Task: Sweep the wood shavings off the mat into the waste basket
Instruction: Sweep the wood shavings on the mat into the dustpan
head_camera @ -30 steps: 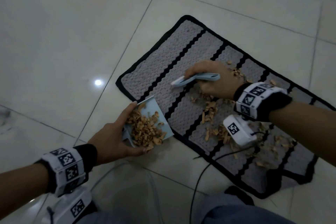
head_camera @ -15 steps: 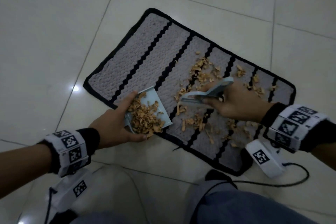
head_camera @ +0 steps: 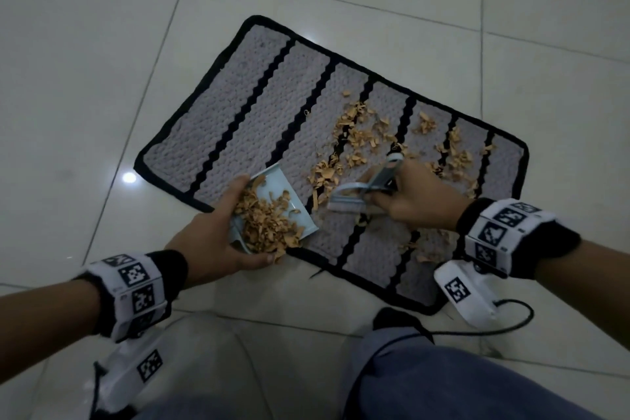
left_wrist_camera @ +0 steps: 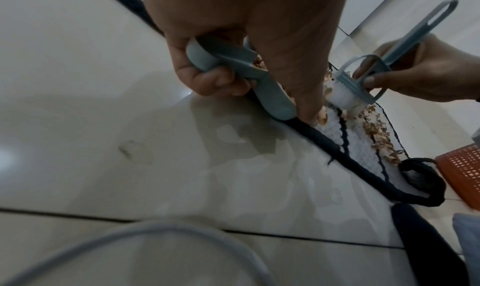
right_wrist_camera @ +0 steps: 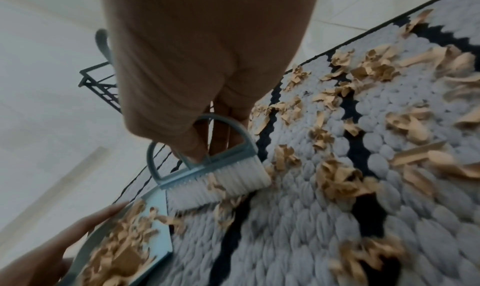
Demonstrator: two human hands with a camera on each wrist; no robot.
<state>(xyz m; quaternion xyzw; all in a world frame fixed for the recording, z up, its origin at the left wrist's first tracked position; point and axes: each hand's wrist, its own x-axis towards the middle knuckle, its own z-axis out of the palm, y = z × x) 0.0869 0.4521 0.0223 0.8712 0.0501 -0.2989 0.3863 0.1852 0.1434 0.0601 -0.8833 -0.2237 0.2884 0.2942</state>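
The dustpan point(head_camera: 272, 201) is held by the left hand point(head_camera: 208, 242), the brush point(head_camera: 361, 194) by the right hand point(head_camera: 419, 201) — both gripped tight. Wood shavings point(head_camera: 358, 140) (light, easily blown) are spread on the mat point(head_camera: 238, 112).

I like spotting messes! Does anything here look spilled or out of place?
Yes. Wood shavings lie scattered over the right half of the striped mat. The dustpan in the left hand is heaped so full that shavings hang over its near edge. The right hand holds a small brush beside it.
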